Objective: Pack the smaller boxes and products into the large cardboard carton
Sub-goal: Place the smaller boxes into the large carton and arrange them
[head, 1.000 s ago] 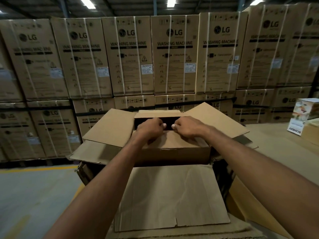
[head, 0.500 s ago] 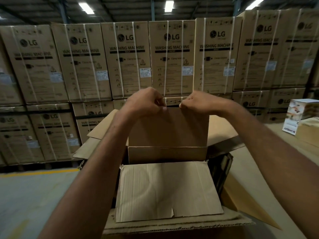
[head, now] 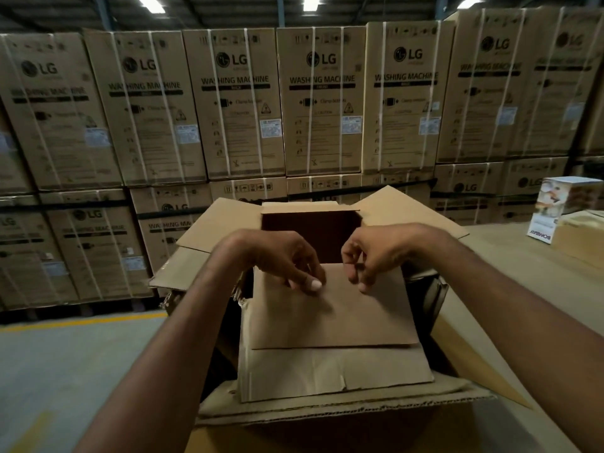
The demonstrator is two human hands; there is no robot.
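the large carton [head: 330,415] is sitting open at the middle of the view, its flaps spreading out toward 10, 12 and 2 o'clock and its near flap lying toward 6 o'clock. a cardboard sheet [head: 333,318] is lying tilted over the carton's mouth, overlapping a lower sheet [head: 327,371] on its 6 o'clock side. the dark opening of the carton is showing at 12 o'clock from the sheet.

the left hand [head: 281,259] is curling over the sheet's far edge, its thumb pressing down on the top face, so it is pinching the sheet. the right hand [head: 376,256] is gripping the same edge just beside it at 3 o'clock, fingers bent tight onto the card.

a small printed box [head: 555,204] is standing upright well apart at 3 o'clock, just beside a brown box [head: 580,235]. strapped lg washing machine cartons [head: 322,99] are stacking up in a wall across 12 o'clock. a yellow line [head: 81,322] is running along the floor [head: 65,380] at 9 o'clock.
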